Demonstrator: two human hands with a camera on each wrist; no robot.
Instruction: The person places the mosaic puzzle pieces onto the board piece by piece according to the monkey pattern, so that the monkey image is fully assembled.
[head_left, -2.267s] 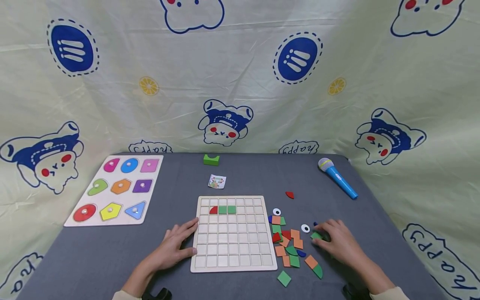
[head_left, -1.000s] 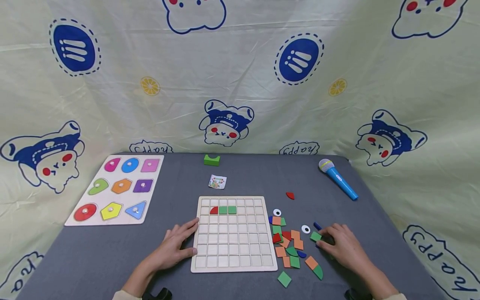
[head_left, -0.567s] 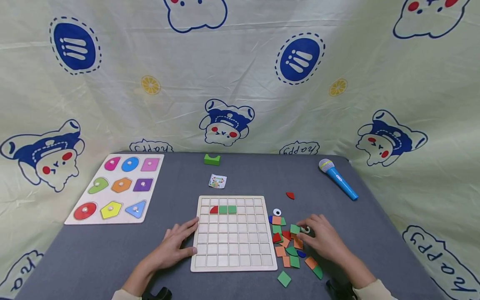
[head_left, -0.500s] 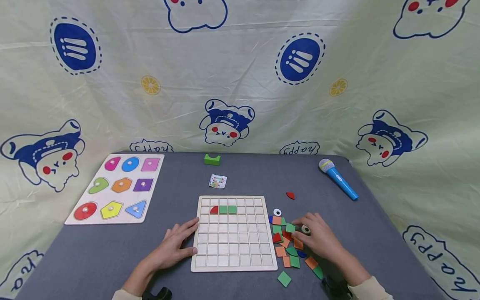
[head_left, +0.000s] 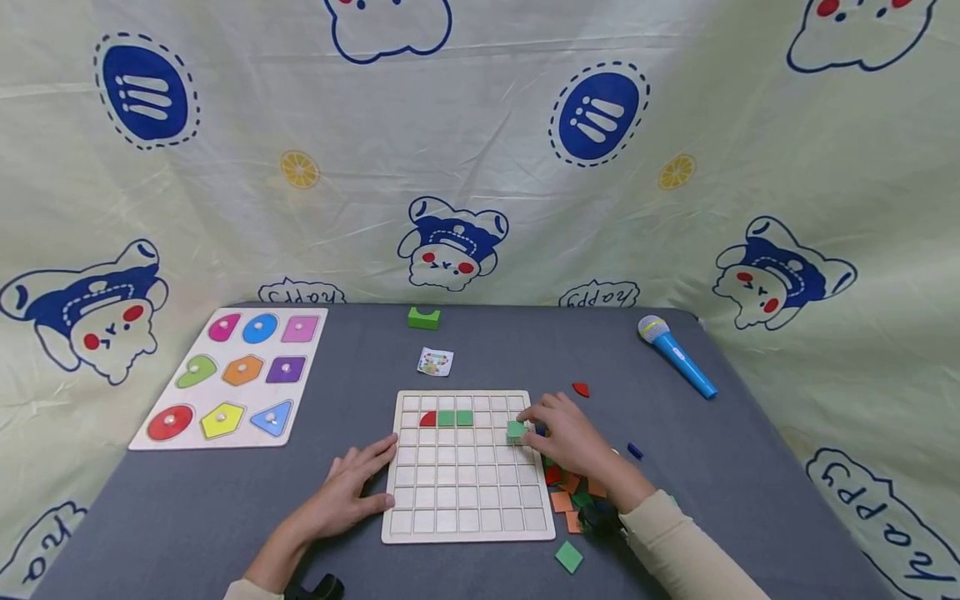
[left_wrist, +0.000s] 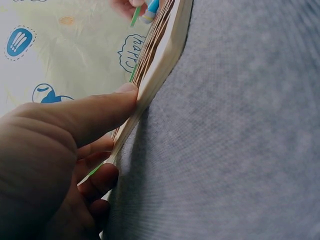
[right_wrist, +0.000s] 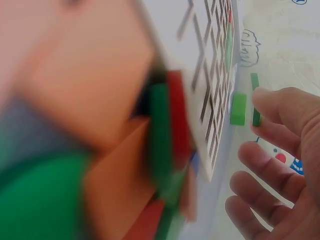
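Observation:
A white wooden grid board [head_left: 468, 539] lies at the middle of the table, with a red rounded tile [head_left: 428, 419] and two green square tiles [head_left: 455, 418] in its second row. My left hand [head_left: 348, 490] rests at the board's left edge; in the left wrist view its thumb [left_wrist: 110, 107] touches the rim. My right hand [head_left: 568, 435] pinches another green square tile [head_left: 515, 430] between thumb and forefinger, over the board's upper right cells. Seen edge-on in the right wrist view, that tile [right_wrist: 255, 100] is held off the board, other fingers loosely bent.
Loose coloured tiles [head_left: 561, 502] lie beside the board's right edge, partly hidden by my right arm. A shape puzzle board [head_left: 225, 400] is at left, a blue toy microphone [head_left: 678, 358] at right. Behind the grid board are a green block [head_left: 423, 319] and a small card [head_left: 435, 362].
My right hand has picked up the green square tile from the right of the pile and carried it left over the board. The left hand has stayed at the board's edge.

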